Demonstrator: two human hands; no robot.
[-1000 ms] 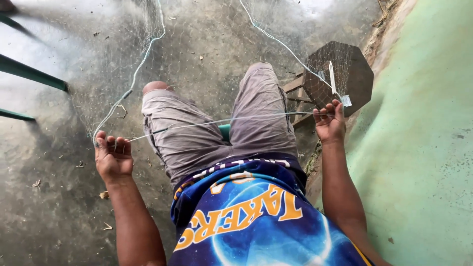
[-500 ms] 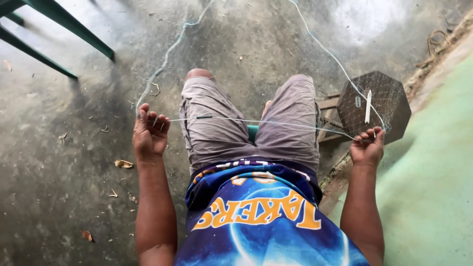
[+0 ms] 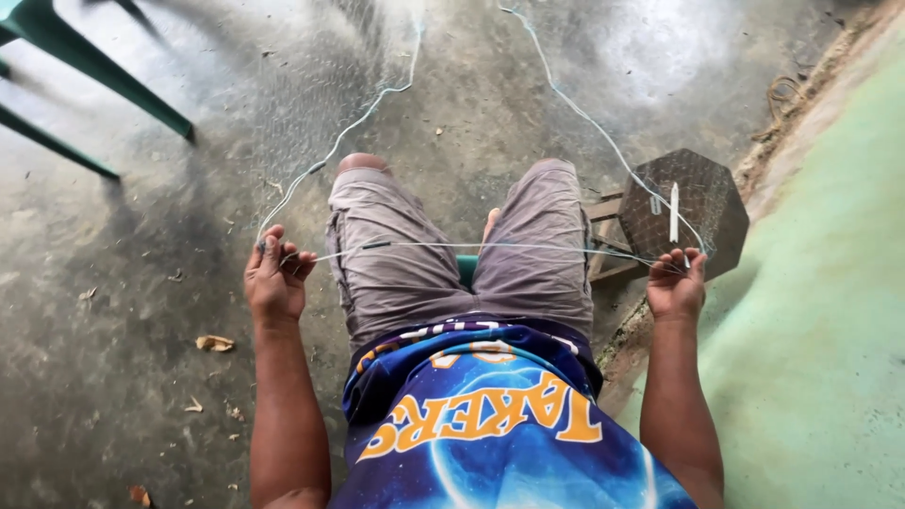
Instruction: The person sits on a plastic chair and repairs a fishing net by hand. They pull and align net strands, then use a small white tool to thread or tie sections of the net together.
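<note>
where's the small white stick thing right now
In the head view, the slim white stick lies on the dark octagonal board, just above the right hand.

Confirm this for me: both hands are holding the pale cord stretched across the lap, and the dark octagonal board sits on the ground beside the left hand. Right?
Not quite. In the head view the dark octagonal board sits beside the right hand, not the left hand. The rest holds: both hands hold the pale cord stretched across the lap.

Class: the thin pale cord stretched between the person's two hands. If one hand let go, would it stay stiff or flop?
Probably flop: the cord runs straight only between left hand and right hand, and curves loosely beyond. It looks thin, so likely light.
</note>
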